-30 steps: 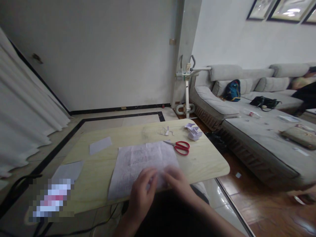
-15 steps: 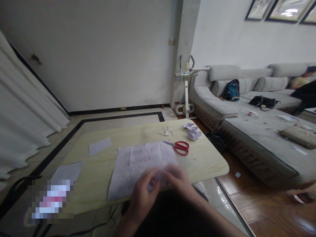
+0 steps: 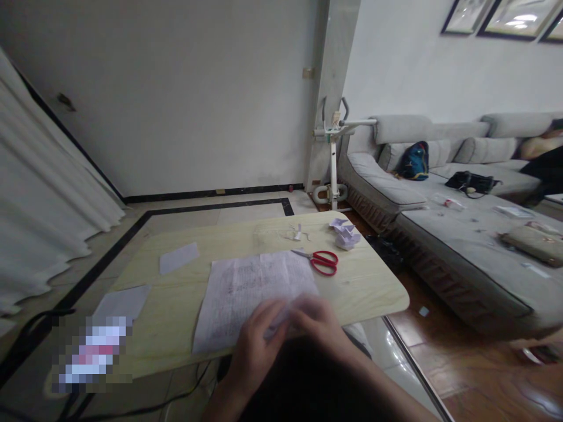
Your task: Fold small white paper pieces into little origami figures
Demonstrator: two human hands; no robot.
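Observation:
Close to my body at the table's near edge, my left hand (image 3: 261, 331) and my right hand (image 3: 314, 319) come together on a small piece of paper (image 3: 279, 317). Both hands are closed on it, and the fingertips are blurred. Much of the piece is hidden by my fingers. Beneath and beyond them a large creased sheet of paper (image 3: 246, 284) with writing lies flat. Red-handled scissors (image 3: 324, 262) rest by its far right corner. Folded paper pieces (image 3: 345, 234) stand at the table's far right, with thin paper scraps (image 3: 297, 234) to their left.
The pale wooden table (image 3: 365, 293) also carries two blank paper pieces (image 3: 179, 258) on its left, near a pixelated patch. A grey sofa (image 3: 457, 234) with bags stands to the right, where a person sits. White exercise equipment (image 3: 333, 158) is behind the table.
My fingers have shifted slightly around the small paper, which now shows a flatter, paler face between them. The view has moved a little; the things on the table lie as before.

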